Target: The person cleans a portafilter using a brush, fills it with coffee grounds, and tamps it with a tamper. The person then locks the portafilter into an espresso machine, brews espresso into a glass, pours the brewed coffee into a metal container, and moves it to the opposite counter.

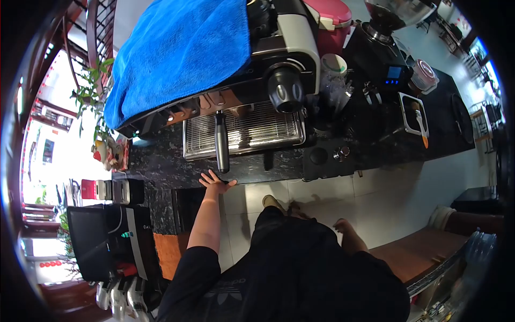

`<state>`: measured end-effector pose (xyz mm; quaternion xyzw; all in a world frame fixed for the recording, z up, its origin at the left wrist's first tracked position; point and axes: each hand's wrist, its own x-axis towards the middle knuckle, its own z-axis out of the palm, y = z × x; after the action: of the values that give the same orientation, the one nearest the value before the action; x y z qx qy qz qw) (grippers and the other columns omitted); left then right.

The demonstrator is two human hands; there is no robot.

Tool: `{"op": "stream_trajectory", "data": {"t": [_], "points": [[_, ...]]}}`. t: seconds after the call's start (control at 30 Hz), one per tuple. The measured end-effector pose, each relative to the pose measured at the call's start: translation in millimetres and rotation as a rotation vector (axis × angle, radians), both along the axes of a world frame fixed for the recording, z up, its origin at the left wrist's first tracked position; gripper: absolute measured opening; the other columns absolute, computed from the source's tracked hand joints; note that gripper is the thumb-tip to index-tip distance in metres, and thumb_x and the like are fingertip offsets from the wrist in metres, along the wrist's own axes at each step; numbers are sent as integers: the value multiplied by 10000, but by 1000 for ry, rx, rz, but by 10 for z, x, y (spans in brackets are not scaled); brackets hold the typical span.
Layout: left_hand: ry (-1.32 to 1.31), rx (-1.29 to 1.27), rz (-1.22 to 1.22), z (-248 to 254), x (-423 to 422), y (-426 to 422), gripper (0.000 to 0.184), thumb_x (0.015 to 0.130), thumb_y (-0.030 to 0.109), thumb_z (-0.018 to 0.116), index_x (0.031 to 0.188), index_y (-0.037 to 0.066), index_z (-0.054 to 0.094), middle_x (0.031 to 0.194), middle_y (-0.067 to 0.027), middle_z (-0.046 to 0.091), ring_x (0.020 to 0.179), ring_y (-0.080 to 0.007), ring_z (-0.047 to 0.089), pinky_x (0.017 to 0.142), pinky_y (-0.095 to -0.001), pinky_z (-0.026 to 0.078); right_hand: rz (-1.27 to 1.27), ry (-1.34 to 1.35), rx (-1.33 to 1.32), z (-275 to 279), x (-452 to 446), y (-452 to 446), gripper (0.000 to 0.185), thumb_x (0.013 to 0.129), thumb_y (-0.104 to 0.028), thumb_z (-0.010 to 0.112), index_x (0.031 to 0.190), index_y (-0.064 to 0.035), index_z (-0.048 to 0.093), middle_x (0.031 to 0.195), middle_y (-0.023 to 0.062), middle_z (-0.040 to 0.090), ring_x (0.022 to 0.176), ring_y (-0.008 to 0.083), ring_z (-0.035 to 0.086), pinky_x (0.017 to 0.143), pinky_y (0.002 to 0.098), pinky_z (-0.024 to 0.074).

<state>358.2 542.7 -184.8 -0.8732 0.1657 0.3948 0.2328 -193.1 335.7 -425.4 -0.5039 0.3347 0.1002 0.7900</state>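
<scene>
My left hand (215, 183) rests with fingers spread on the front edge of the black counter (247, 174). Just beyond its fingertips is the handle of a portafilter (221, 142), which points toward me from the espresso machine (300, 35). Under it lies the metal drip tray (268, 129), and a blue towel (185, 48) covers much of the machine's top. Low at my side hangs my right hand (341, 225), away from the counter, its fingers loosely bent and nothing visible in them.
Right of the machine stand a coffee grinder (394, 70), a tamping mat (319, 166) with a metal tamper (341, 154), and a metal tray (403, 110) with a brush (421, 127). A black machine (91, 241) is at left, a brown bench-like surface (402, 255) at right.
</scene>
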Motion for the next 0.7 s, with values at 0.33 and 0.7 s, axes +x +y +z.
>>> {"op": "stream_trajectory", "data": {"t": [0.33,0.7], "points": [[10,-17,-38,103,-33,-27,1315,627,923,293,1428,-53,-75,1513,-219,-108,1351,-454,-195,1091,-568,-60,64,360,-512,475,565,-414,236,834,-267,606,844,-31,613,703,62,613,604,147,588,527,299,466],[-24,-21,-20,-68,24,31,1212,629,923,286,1478,106,3,1509,-187,-174,1328,-480,-237,1038,-635,-113,154,237,-515,863,1292,-128,211,835,-265,608,878,-63,651,753,57,656,651,146,619,593,313,492]]}}
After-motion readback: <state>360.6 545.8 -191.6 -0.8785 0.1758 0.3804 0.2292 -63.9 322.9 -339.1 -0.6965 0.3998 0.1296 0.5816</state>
